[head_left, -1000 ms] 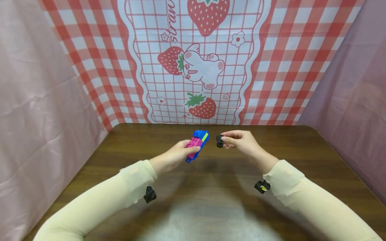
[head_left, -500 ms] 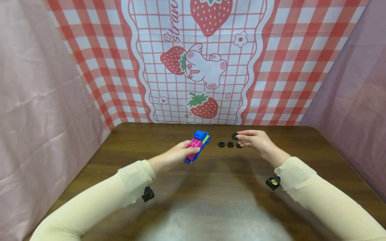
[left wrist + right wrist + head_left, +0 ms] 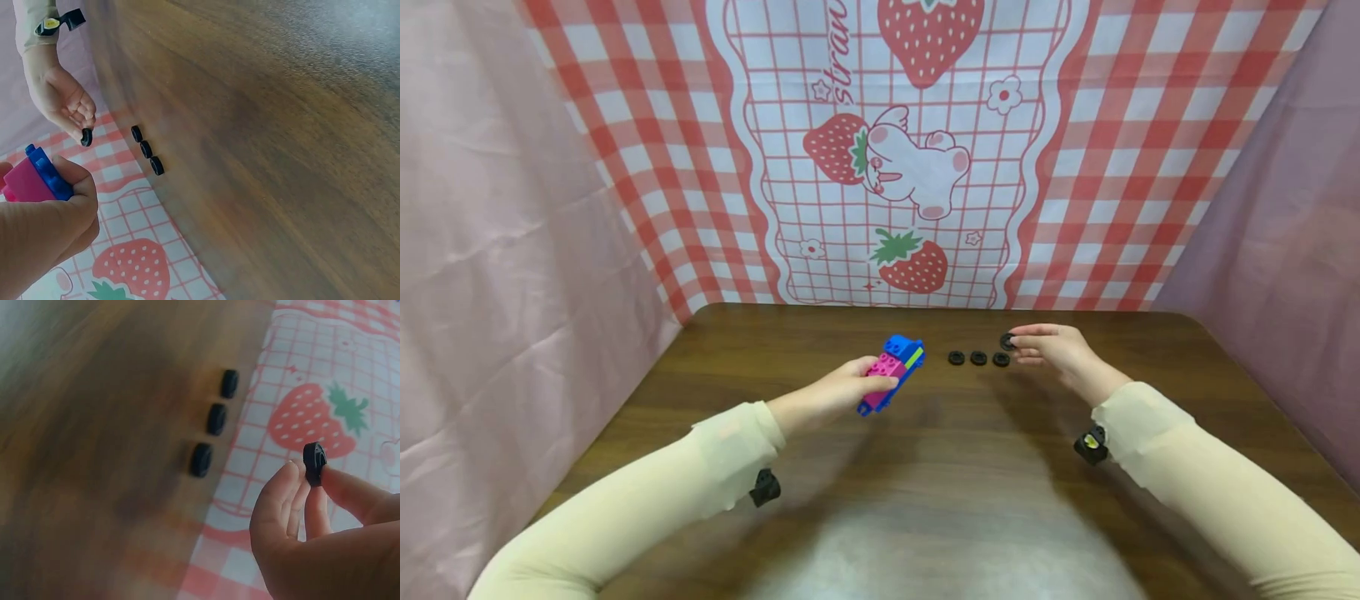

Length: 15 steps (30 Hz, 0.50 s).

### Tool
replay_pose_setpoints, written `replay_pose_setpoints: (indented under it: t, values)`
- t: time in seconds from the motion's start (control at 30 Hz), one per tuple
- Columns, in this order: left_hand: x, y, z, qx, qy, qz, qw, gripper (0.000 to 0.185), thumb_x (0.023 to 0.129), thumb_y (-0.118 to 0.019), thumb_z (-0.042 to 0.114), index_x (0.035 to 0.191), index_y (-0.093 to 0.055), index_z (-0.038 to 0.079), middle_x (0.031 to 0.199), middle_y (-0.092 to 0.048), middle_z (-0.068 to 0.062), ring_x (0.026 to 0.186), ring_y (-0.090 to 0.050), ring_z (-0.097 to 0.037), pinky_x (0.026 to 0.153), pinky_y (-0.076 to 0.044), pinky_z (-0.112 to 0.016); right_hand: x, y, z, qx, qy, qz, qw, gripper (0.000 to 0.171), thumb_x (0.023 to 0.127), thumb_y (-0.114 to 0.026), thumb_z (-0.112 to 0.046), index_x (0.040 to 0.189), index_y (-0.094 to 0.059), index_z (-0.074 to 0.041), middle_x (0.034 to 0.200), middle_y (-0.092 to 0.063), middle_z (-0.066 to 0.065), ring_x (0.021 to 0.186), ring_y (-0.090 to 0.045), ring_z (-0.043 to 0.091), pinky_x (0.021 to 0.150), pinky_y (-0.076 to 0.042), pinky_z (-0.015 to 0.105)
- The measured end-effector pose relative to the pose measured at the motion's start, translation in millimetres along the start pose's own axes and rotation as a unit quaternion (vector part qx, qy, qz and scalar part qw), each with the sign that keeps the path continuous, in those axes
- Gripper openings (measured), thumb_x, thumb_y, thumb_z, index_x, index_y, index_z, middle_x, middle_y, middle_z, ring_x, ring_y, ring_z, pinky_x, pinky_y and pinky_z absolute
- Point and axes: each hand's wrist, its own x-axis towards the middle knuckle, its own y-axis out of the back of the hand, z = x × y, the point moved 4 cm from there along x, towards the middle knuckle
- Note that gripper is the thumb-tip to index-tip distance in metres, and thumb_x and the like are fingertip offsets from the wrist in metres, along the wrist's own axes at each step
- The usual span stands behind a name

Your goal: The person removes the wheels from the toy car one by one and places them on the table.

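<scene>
In the head view my left hand (image 3: 835,393) grips a toy car of building blocks (image 3: 889,365), pink and blue with a lime-green strip. The thumb lies across its pink part, and the palm hides the near side. My right hand (image 3: 1066,354) pinches a small black toy wheel (image 3: 314,464) on edge between thumb and fingers, above the tabletop. Just left of that hand, three matching wheels lie in a row on the table: a left wheel (image 3: 956,357), a middle wheel (image 3: 978,357) and a right wheel (image 3: 1001,359).
The brown wooden table (image 3: 925,483) ends at a red-and-white checked strawberry cloth (image 3: 917,167) hanging behind it. A pink curtain (image 3: 527,250) hangs at the left and a mauve one (image 3: 1285,233) at the right.
One second ago my right hand held black wheels together near the toy car. Three now lie on the table, and the hand has moved right with one. The left hand has lowered slightly.
</scene>
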Motion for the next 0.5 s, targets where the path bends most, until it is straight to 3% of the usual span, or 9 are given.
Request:
replay_pose_setpoints:
  t: [0.2,0.37,0.5]
  values:
    - [-1.6,0.1,-1.9,0.021,0.000,-0.002,0.9998,0.037,0.097,-0.054,0.019,0.124,-0.049,-0.006,0.096,-0.061,-0.008,0.083,-0.056,-0.012,0.070,-0.046,-0.023,8,12,14,0.004,-0.019,0.012,1.000,0.039,0.096,-0.055,-0.004,0.132,-0.048,0.012,0.079,-0.067,-0.013,0.076,-0.066,0.003,0.088,-0.055,0.031]
    - [-1.3,0.4,-3.7,0.037,-0.001,-0.004,0.9993,0.039,0.097,-0.055,0.021,0.125,-0.050,-0.006,0.098,-0.062,-0.010,0.085,-0.057,-0.013,0.071,-0.048,-0.023,18,16,20,0.046,-0.039,0.012,0.998,0.035,0.096,-0.054,0.000,0.128,-0.050,0.013,0.077,-0.069,-0.008,0.074,-0.067,0.006,0.080,-0.056,0.025]
    - [-1.4,0.3,-5.7,0.043,-0.001,-0.011,0.9990,0.039,0.097,-0.054,0.021,0.126,-0.050,-0.005,0.103,-0.063,-0.017,0.085,-0.058,-0.012,0.071,-0.048,-0.024,23,19,25,0.049,-0.057,0.022,0.997,0.035,0.095,-0.054,0.001,0.128,-0.050,0.013,0.075,-0.069,-0.006,0.071,-0.067,0.006,0.076,-0.057,0.024]
